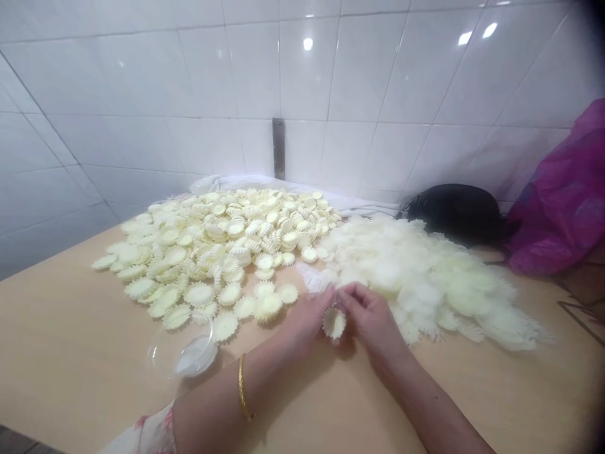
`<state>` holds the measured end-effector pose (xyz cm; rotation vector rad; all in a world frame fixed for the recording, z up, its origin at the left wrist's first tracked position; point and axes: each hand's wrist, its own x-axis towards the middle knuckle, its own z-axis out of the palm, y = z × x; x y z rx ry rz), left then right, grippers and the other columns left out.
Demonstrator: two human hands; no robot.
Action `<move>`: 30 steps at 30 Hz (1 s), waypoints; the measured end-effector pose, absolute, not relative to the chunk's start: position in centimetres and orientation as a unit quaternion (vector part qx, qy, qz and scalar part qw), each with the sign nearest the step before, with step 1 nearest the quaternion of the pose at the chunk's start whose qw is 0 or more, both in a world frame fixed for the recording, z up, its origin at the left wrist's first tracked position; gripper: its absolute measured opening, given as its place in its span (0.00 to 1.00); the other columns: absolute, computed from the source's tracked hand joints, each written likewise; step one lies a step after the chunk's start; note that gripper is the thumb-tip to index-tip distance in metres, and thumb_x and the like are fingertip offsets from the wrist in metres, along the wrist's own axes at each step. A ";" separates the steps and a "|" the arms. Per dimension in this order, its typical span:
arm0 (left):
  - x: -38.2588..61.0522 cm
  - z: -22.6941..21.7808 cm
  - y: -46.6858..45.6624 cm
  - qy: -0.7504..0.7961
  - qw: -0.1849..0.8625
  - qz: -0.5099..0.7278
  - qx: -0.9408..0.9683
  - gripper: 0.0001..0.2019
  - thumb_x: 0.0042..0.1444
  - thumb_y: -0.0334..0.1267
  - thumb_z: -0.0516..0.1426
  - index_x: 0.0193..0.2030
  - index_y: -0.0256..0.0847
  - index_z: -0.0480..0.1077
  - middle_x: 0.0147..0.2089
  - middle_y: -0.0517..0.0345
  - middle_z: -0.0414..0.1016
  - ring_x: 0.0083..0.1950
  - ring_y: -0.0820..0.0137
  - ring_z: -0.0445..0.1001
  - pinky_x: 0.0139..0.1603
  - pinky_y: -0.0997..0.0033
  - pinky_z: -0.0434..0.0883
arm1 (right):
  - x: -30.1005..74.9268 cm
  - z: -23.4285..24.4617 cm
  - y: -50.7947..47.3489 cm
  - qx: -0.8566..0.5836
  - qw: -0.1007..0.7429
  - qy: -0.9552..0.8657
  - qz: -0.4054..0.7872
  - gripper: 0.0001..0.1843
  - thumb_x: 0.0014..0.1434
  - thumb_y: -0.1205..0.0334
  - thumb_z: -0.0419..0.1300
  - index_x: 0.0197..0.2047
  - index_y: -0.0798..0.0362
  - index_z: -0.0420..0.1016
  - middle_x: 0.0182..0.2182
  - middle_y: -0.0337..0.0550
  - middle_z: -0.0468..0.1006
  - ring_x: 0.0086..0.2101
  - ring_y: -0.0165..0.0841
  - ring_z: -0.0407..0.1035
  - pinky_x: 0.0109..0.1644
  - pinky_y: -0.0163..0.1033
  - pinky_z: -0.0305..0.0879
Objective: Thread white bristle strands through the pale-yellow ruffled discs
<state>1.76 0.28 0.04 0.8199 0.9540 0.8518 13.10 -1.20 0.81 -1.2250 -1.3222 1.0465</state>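
Note:
My left hand (308, 315) and my right hand (370, 315) meet over the wooden table (70, 340), fingers pinched together on one small pale-yellow fluted cup (334, 323) held between them. To the left lies a wide spread of finished fluted cups (222, 246), most lying flat, some stacked. To the right is a heap of thin whitish fringed discs (425, 277), close beside my right hand. A gold bangle sits on my left wrist.
A small clear plastic bowl (189, 353) with white stuff in it stands left of my left forearm. A black bag (458, 211) and a magenta plastic bag (562, 195) lie at the back right against the white tiled wall.

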 end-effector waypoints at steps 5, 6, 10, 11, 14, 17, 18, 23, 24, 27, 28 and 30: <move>1.9 0.9 0.0 0.416 0.742 0.389 0.353 0.18 0.46 0.51 0.59 0.29 0.34 0.67 0.19 0.57 0.67 0.19 0.72 0.67 0.19 0.74 0.63 | 16.2 1.8 0.1 -0.585 0.530 -0.606 0.097 0.12 0.57 0.59 0.50 0.25 0.53 0.66 0.23 0.41 0.69 0.28 0.33 0.63 0.34 0.38 0.60; 1.8 0.9 0.0 0.405 0.751 0.387 0.349 0.15 0.46 0.46 0.60 0.31 0.34 0.68 0.21 0.56 0.69 0.21 0.71 0.69 0.21 0.74 0.65 | 17.3 1.9 0.6 -0.603 0.531 -0.595 0.018 0.11 0.57 0.59 0.50 0.27 0.54 0.67 0.26 0.43 0.70 0.30 0.35 0.64 0.37 0.40 0.61; 1.5 0.5 0.4 0.400 0.760 0.377 0.347 0.15 0.41 0.27 0.62 0.38 0.34 0.68 0.29 0.52 0.73 0.28 0.70 0.73 0.31 0.73 0.68 | 21.0 1.2 2.1 -0.671 0.490 -0.531 -0.167 0.14 0.56 0.61 0.50 0.39 0.60 0.71 0.37 0.57 0.72 0.41 0.44 0.63 0.45 0.49 0.58; 1.4 0.4 0.4 0.410 0.752 0.376 0.355 0.16 0.40 0.26 0.61 0.39 0.34 0.68 0.28 0.52 0.73 0.28 0.70 0.73 0.31 0.72 0.68 | 21.3 1.0 2.3 -0.674 0.486 -0.526 -0.183 0.15 0.56 0.61 0.51 0.41 0.61 0.71 0.39 0.58 0.71 0.42 0.45 0.63 0.46 0.50 0.58; 1.4 0.3 0.5 0.435 0.710 0.401 0.381 0.13 0.39 0.26 0.61 0.35 0.33 0.69 0.27 0.54 0.73 0.26 0.71 0.72 0.31 0.71 0.68 | 20.2 0.6 1.7 -0.637 0.503 -0.547 -0.207 0.15 0.57 0.63 0.50 0.43 0.60 0.70 0.40 0.57 0.71 0.44 0.44 0.62 0.49 0.50 0.56; 1.4 0.2 0.6 0.420 0.688 0.432 0.405 0.09 0.38 0.28 0.62 0.29 0.34 0.69 0.26 0.55 0.72 0.24 0.72 0.71 0.28 0.71 0.67 | 17.4 0.8 0.4 -0.574 0.527 -0.607 -0.156 0.11 0.58 0.63 0.49 0.38 0.54 0.71 0.36 0.50 0.73 0.41 0.40 0.64 0.47 0.46 0.58; 1.3 0.2 0.7 0.418 0.686 0.437 0.406 0.08 0.38 0.29 0.62 0.27 0.34 0.68 0.25 0.55 0.72 0.23 0.73 0.70 0.27 0.72 0.67 | 16.4 0.9 -0.1 -0.561 0.529 -0.628 -0.107 0.10 0.59 0.62 0.49 0.36 0.53 0.71 0.34 0.48 0.73 0.38 0.39 0.65 0.44 0.44 0.60; 1.1 0.4 0.7 0.423 0.665 0.450 0.419 0.13 0.41 0.40 0.63 0.23 0.37 0.62 0.18 0.63 0.64 0.18 0.77 0.63 0.20 0.76 0.61 | 13.7 1.1 -1.5 -0.538 0.498 -0.650 0.202 0.13 0.57 0.54 0.51 0.33 0.53 0.72 0.27 0.42 0.73 0.29 0.34 0.65 0.32 0.37 0.61; 1.0 0.4 0.7 0.424 0.660 0.451 0.425 0.15 0.41 0.42 0.63 0.22 0.37 0.61 0.18 0.64 0.63 0.18 0.78 0.62 0.19 0.77 0.60 | 13.5 1.1 -1.5 -0.531 0.495 -0.638 0.258 0.15 0.57 0.52 0.52 0.32 0.53 0.72 0.25 0.42 0.72 0.27 0.33 0.64 0.31 0.37 0.60; 0.8 0.4 0.6 0.426 0.647 0.449 0.445 0.16 0.43 0.45 0.62 0.22 0.38 0.60 0.21 0.64 0.63 0.21 0.79 0.60 0.20 0.79 0.58 | 13.4 0.9 -1.3 -0.505 0.499 -0.571 0.412 0.20 0.54 0.46 0.54 0.23 0.54 0.69 0.19 0.37 0.66 0.23 0.30 0.61 0.27 0.35 0.56; 0.8 0.4 0.6 0.426 0.643 0.447 0.453 0.16 0.44 0.46 0.61 0.22 0.38 0.59 0.21 0.64 0.62 0.21 0.79 0.60 0.20 0.79 0.58 | 13.4 0.8 -1.2 -0.496 0.503 -0.544 0.453 0.21 0.52 0.45 0.55 0.21 0.54 0.67 0.17 0.36 0.65 0.22 0.29 0.59 0.26 0.34 0.55; 0.8 0.3 0.5 0.425 0.639 0.440 0.468 0.17 0.44 0.48 0.60 0.22 0.38 0.59 0.21 0.64 0.61 0.21 0.80 0.58 0.20 0.80 0.57 | 13.4 0.7 -1.0 -0.478 0.520 -0.496 0.506 0.20 0.48 0.45 0.59 0.21 0.54 0.67 0.17 0.35 0.64 0.21 0.28 0.58 0.26 0.33 0.54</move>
